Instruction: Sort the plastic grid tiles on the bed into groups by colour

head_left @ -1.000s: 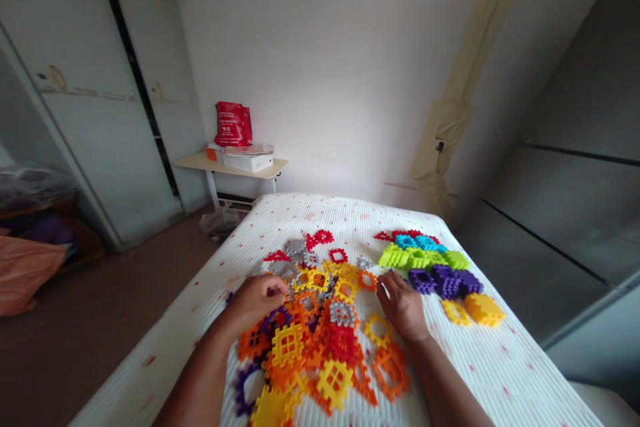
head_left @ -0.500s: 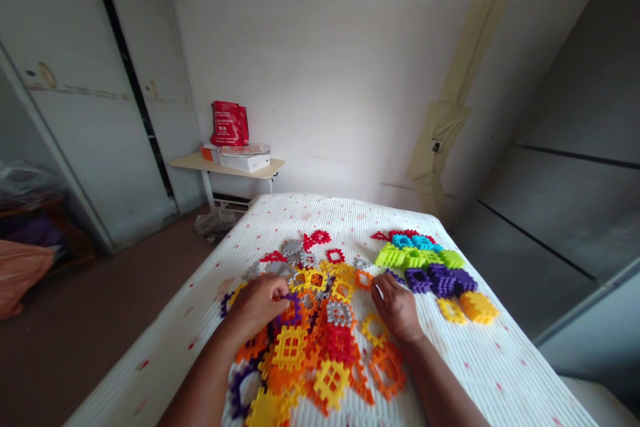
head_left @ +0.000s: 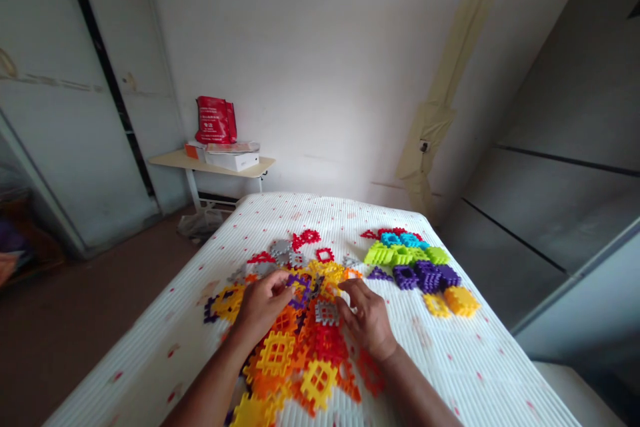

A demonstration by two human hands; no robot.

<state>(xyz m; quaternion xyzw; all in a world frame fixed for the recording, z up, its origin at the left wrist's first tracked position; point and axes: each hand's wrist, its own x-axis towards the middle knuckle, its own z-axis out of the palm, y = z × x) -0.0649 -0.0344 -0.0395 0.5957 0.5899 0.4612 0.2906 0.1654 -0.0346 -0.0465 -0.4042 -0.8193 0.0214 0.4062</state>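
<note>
Two bare hands are working in a heap of plastic waffle-block tiles [head_left: 277,353] spread across the middle of a white ribbed mattress [head_left: 150,360]. The left hand [head_left: 263,307] is curling into a narrow pinch beside a purple tile [head_left: 299,288], though the view is too poor to tell whether it is holding that tile. The right hand [head_left: 365,320] is standing fairly open just beside a grey tile [head_left: 326,312], apparently gripping nothing. These lattice tiles are probably light and stiff, with notched edges, so pinching a rim or hooking a finger through an opening should lift one easily, though interlocked tiles may drag their neighbours along. Toward the upper right, colour groups of lime, blue, purple and yellow tiles [head_left: 381,255] are lying apart from the heap. At the upper left, a cream side table [head_left: 170,159] is carrying a red bag [head_left: 215,120] and a white box [head_left: 233,160].
</note>
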